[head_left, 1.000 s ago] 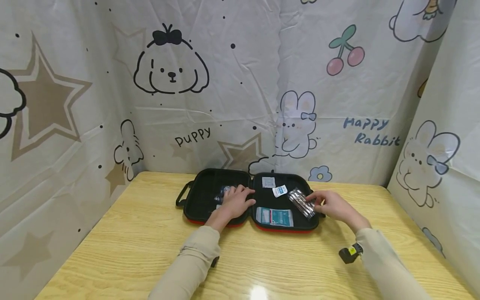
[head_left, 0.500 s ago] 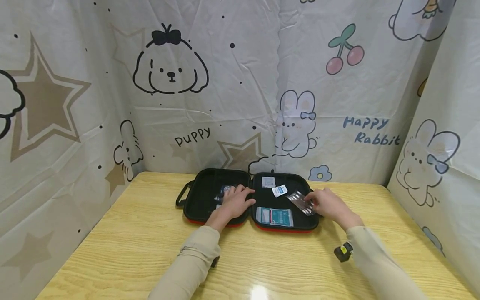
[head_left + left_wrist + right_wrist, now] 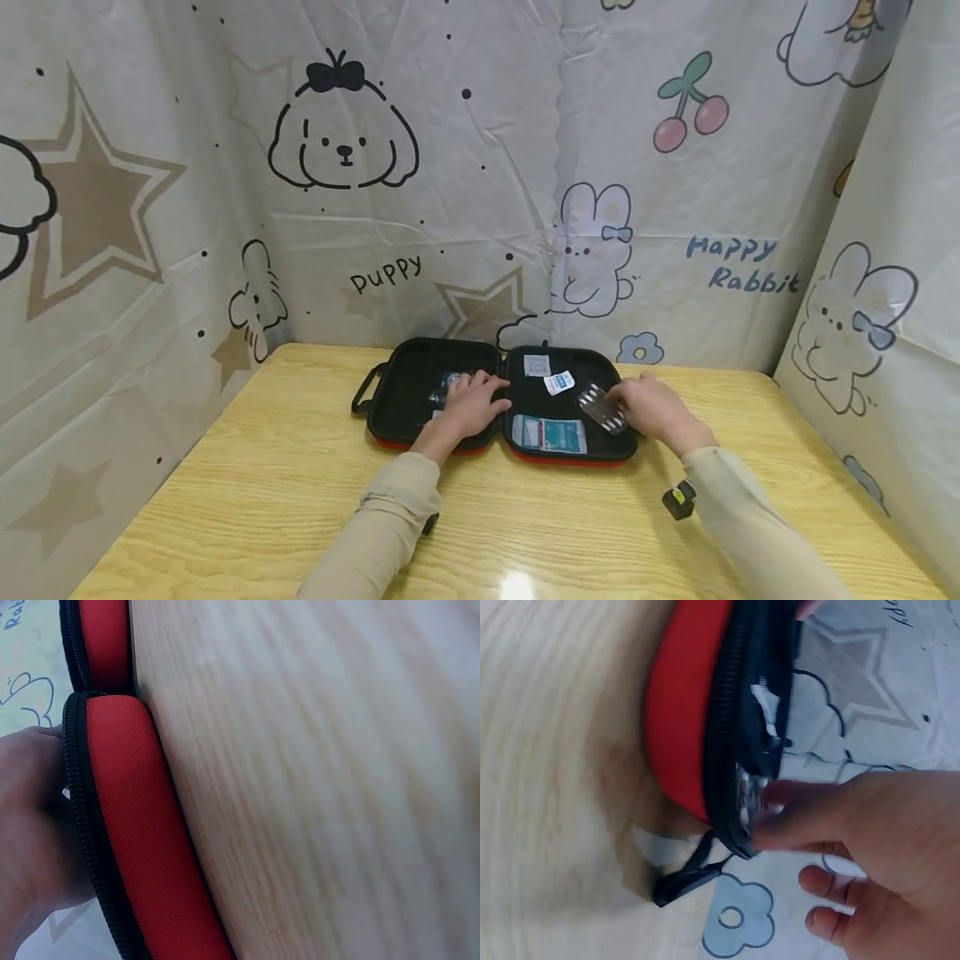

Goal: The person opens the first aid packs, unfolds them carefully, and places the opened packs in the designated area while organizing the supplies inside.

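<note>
A red and black zip case (image 3: pixel 442 358) lies unfolded on the table, its black inside facing up. My right hand (image 3: pixel 656 410) reaches over its right edge and pinches a clear packet of cotton swabs (image 3: pixel 597 407) by the right end. In the right wrist view the thumb and forefinger meet at the shiny packet (image 3: pixel 748 796); the other fingers are curled. My left hand (image 3: pixel 471 405) rests in the left half with its fingers loosely bent, beside a dark blue packet (image 3: pixel 437 395) that it partly covers. What lies under the left palm is hidden.
In the right half lie a teal and white packet (image 3: pixel 562 435), a small white and blue packet (image 3: pixel 558 382) and a white square sachet (image 3: pixel 537 365). A handle (image 3: pixel 366 390) sticks out at the left. Behind the wooden table (image 3: pixel 247 483) hangs a printed curtain (image 3: pixel 480 167).
My right hand has moved slightly left and further over the case, and the swab packet has tilted and shifted a little under its fingers. The left hand has stayed in place.
</note>
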`<state>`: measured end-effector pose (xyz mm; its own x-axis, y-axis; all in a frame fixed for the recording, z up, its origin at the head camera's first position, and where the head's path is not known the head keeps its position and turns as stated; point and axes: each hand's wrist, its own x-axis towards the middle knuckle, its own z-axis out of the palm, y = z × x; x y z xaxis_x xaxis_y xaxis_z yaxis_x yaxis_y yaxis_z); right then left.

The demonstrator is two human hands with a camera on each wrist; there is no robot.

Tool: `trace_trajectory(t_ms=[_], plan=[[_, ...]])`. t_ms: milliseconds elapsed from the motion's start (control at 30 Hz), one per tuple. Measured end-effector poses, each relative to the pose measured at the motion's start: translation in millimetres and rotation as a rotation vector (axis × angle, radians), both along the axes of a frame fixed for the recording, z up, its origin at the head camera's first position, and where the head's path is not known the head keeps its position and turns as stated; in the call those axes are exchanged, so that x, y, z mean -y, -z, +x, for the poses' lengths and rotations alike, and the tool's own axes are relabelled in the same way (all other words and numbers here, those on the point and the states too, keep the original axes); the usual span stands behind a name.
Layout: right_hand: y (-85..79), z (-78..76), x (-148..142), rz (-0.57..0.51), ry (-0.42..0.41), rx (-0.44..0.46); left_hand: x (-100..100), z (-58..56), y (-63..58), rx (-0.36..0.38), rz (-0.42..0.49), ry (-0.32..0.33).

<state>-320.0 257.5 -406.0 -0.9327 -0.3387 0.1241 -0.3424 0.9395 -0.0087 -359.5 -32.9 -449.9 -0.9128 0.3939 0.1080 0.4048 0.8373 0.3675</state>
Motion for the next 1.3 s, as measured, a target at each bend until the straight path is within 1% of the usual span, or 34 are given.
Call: trace_trajectory(t_ms=[100,200,267,333,433,500,600,667,833,900,1000,1133,1200,1300], plan=[[7.8,-4.9,4.7,0.030,-0.042,0.005,0.3,-0.9,1.8,-0.002,-0.009,-0.002],[12.9,-10.2,9.7,0.021,-0.056,0.005,0.1,-1.7,2.6,-0.003,-0.001,0.001],[14.7,-14.1,13.1,0.003,-0.041,0.023,0.3,-2.0,2.5,-0.002,0.005,0.006],[15.5,-17.7,16.4,-0.021,-0.021,0.060,0.6,-1.8,2.2,0.002,0.009,0.011],[16.6,-22.3,19.7,-0.058,0.038,0.122,1.2,-1.6,1.9,0.008,0.013,0.012],[18.0,-25.2,21.0,-0.080,0.072,0.138,1.5,-1.9,1.8,0.009,0.014,0.009],[20.5,-28.4,21.3,-0.100,0.113,0.128,1.7,-3.3,2.7,0.006,0.009,0.003],[22.0,-30.4,20.2,-0.104,0.127,0.103,1.5,-3.9,3.2,0.005,0.001,0.002],[22.0,-35.2,17.2,-0.108,0.119,0.025,0.9,-3.9,2.8,0.012,-0.002,0.003],[21.4,-37.3,17.0,-0.108,0.111,0.015,0.7,-3.8,2.4,0.016,-0.001,0.001],[19.8,-41.4,18.6,-0.104,0.092,0.029,1.1,-4.2,0.6,0.016,-0.003,-0.001],[19.4,-45.5,22.5,-0.141,0.105,0.091,1.1,-4.7,0.9,0.014,-0.007,-0.002],[20.5,-47.3,23.9,-0.176,0.113,0.105,1.0,-4.1,1.2,0.014,-0.007,0.000],[23.6,-50.7,26.0,-0.262,0.114,0.105,1.2,-2.8,1.4,0.014,-0.003,-0.003]])
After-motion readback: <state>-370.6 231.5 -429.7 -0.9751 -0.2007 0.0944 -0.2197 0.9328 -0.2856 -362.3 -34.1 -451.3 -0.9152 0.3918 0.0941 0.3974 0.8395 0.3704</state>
